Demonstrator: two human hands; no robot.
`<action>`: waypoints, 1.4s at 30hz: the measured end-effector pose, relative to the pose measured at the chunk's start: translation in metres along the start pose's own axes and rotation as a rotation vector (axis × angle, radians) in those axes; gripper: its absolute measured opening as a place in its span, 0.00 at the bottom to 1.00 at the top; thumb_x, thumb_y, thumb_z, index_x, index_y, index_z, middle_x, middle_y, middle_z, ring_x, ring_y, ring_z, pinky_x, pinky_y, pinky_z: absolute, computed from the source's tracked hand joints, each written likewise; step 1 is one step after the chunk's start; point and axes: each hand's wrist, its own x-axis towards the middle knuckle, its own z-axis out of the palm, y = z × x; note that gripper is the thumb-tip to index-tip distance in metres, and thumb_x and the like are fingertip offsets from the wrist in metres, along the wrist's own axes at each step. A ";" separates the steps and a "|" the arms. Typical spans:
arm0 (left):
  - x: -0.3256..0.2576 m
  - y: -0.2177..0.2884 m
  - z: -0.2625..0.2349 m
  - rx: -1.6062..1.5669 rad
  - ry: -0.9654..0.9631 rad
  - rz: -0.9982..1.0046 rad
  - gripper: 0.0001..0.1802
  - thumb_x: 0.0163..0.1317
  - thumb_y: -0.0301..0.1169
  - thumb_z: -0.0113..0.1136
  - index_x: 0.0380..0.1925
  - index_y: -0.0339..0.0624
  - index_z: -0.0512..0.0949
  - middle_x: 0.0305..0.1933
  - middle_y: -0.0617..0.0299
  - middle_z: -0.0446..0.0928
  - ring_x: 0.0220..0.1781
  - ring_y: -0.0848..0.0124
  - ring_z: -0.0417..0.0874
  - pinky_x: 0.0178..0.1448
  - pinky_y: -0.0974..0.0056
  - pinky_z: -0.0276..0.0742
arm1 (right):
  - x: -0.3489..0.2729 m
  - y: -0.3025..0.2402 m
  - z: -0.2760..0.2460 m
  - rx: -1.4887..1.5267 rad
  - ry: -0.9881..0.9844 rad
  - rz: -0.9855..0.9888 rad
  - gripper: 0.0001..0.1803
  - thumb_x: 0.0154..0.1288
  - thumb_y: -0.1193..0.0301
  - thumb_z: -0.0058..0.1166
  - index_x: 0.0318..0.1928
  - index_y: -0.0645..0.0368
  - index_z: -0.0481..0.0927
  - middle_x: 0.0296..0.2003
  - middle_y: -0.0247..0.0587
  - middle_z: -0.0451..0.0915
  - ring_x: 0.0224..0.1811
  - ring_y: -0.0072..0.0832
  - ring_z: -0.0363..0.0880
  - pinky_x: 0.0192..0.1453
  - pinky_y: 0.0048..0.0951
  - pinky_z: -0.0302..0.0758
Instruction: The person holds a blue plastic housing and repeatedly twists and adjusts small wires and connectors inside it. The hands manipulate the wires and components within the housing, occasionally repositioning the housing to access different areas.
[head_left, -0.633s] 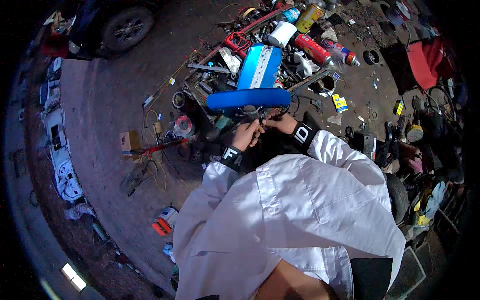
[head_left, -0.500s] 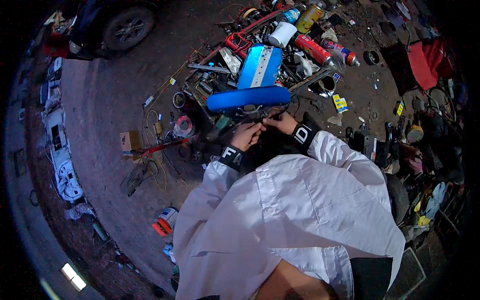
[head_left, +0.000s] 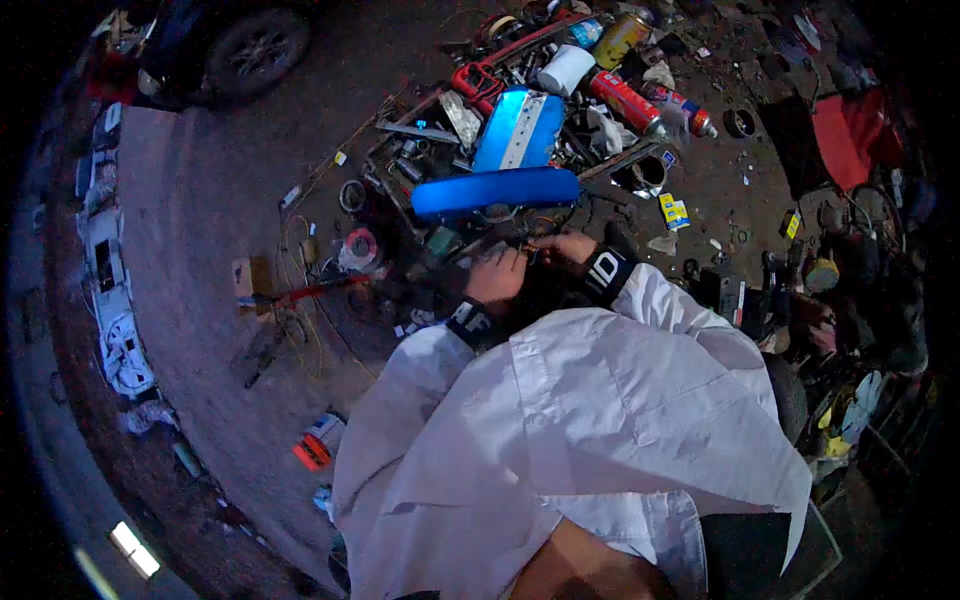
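Head view, dim, outdoors on a dirt floor. Left hand (head_left: pixel 497 278) and right hand (head_left: pixel 565 247) close together, just near of a long blue rounded part (head_left: pixel 495 191) that lies crosswise. Both hands bent over small dark wiring (head_left: pixel 530 250) between them; fingers curled at it, but too dark and small to tell whether either hand is pinched on it or loose. Black wristbands on both wrists, white shirt sleeves (head_left: pixel 600 400) fill the near half.

Far of the blue rounded part: a blue and white panel (head_left: pixel 520 130), tilted. Right of it a red spray can (head_left: pixel 625 100) lying down, a white roll (head_left: pixel 566 70) further off. A red tool frame (head_left: pixel 475 82) left of the panel. Red-rimmed round thing (head_left: pixel 360 245) left of the hands, near a red-handled bar (head_left: pixel 310 292) on the ground. Car wheel (head_left: pixel 255 45) far left. Red cloth (head_left: pixel 850 130) far right. Orange object (head_left: pixel 312 452) on the floor, near left.
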 end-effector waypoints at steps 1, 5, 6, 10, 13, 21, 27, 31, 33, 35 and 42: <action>0.003 -0.005 0.000 0.027 0.034 0.069 0.07 0.59 0.36 0.57 0.34 0.47 0.77 0.41 0.60 0.78 0.32 0.61 0.82 0.33 0.59 0.78 | 0.002 0.002 -0.001 0.044 -0.017 0.011 0.10 0.61 0.63 0.63 0.35 0.56 0.83 0.26 0.27 0.78 0.25 0.18 0.71 0.29 0.21 0.69; 0.003 -0.008 0.005 -0.711 -0.193 -0.433 0.13 0.67 0.41 0.54 0.38 0.43 0.78 0.30 0.63 0.76 0.23 0.73 0.76 0.29 0.66 0.73 | 0.010 0.008 -0.007 -0.269 0.044 -0.077 0.15 0.59 0.57 0.64 0.33 0.56 0.83 0.25 0.30 0.78 0.27 0.20 0.73 0.31 0.24 0.69; 0.002 -0.013 0.005 -1.305 -0.430 -0.799 0.21 0.70 0.47 0.48 0.39 0.40 0.78 0.24 0.66 0.71 0.20 0.76 0.70 0.25 0.69 0.66 | 0.009 0.006 -0.008 -0.344 0.064 -0.125 0.17 0.57 0.54 0.64 0.33 0.56 0.83 0.25 0.32 0.79 0.27 0.21 0.74 0.32 0.25 0.70; 0.002 -0.019 0.005 -1.779 -0.541 -0.963 0.24 0.70 0.50 0.44 0.37 0.38 0.76 0.23 0.67 0.68 0.18 0.76 0.66 0.21 0.71 0.58 | -0.003 -0.012 0.003 -0.436 0.025 -0.342 0.19 0.56 0.54 0.65 0.33 0.58 0.83 0.26 0.34 0.80 0.29 0.23 0.76 0.36 0.28 0.71; 0.005 -0.017 0.005 -1.924 -0.545 -1.036 0.19 0.70 0.45 0.46 0.34 0.38 0.74 0.24 0.66 0.67 0.15 0.78 0.62 0.18 0.73 0.54 | -0.002 -0.006 -0.005 -0.524 -0.005 -0.465 0.15 0.59 0.58 0.63 0.33 0.57 0.81 0.28 0.32 0.79 0.31 0.22 0.75 0.38 0.27 0.70; 0.007 -0.012 0.004 -2.235 -0.638 -1.126 0.13 0.70 0.37 0.49 0.47 0.40 0.73 0.28 0.72 0.64 0.21 0.82 0.57 0.22 0.74 0.53 | 0.029 0.029 -0.025 -0.635 0.078 -0.340 0.10 0.61 0.66 0.61 0.37 0.60 0.81 0.33 0.33 0.82 0.35 0.21 0.76 0.42 0.26 0.71; -0.010 -0.004 0.030 -1.973 -0.449 -1.109 0.16 0.69 0.40 0.52 0.47 0.40 0.77 0.31 0.67 0.72 0.23 0.80 0.68 0.24 0.71 0.63 | 0.004 -0.005 -0.005 -0.485 -0.072 -0.534 0.19 0.58 0.61 0.63 0.44 0.60 0.80 0.40 0.38 0.82 0.43 0.28 0.77 0.47 0.29 0.72; -0.005 0.009 0.014 -1.311 -0.301 -0.957 0.15 0.64 0.40 0.59 0.40 0.41 0.83 0.27 0.61 0.80 0.23 0.74 0.75 0.27 0.66 0.70 | 0.002 0.003 -0.008 -0.656 0.014 -0.391 0.21 0.59 0.57 0.63 0.44 0.61 0.80 0.35 0.38 0.82 0.36 0.27 0.78 0.44 0.29 0.73; -0.009 0.010 0.016 -1.128 -0.259 -0.882 0.15 0.61 0.41 0.62 0.40 0.42 0.83 0.27 0.58 0.81 0.24 0.71 0.78 0.29 0.64 0.73 | -0.001 0.002 -0.006 -0.626 -0.006 -0.359 0.19 0.60 0.58 0.62 0.42 0.61 0.80 0.32 0.37 0.82 0.33 0.26 0.78 0.41 0.29 0.73; -0.007 0.024 0.016 -0.788 -0.046 -0.734 0.13 0.59 0.39 0.60 0.37 0.42 0.83 0.29 0.54 0.82 0.28 0.59 0.82 0.33 0.58 0.76 | -0.005 0.000 0.001 -0.455 -0.057 -0.473 0.15 0.61 0.62 0.61 0.39 0.61 0.81 0.29 0.36 0.81 0.32 0.25 0.77 0.39 0.28 0.73; 0.007 0.033 0.001 -0.077 -0.185 -0.551 0.11 0.59 0.39 0.56 0.35 0.46 0.80 0.36 0.55 0.79 0.33 0.53 0.82 0.35 0.50 0.78 | 0.000 -0.001 0.003 -0.203 -0.198 -0.268 0.12 0.61 0.66 0.62 0.30 0.64 0.80 0.29 0.38 0.80 0.29 0.24 0.78 0.37 0.26 0.74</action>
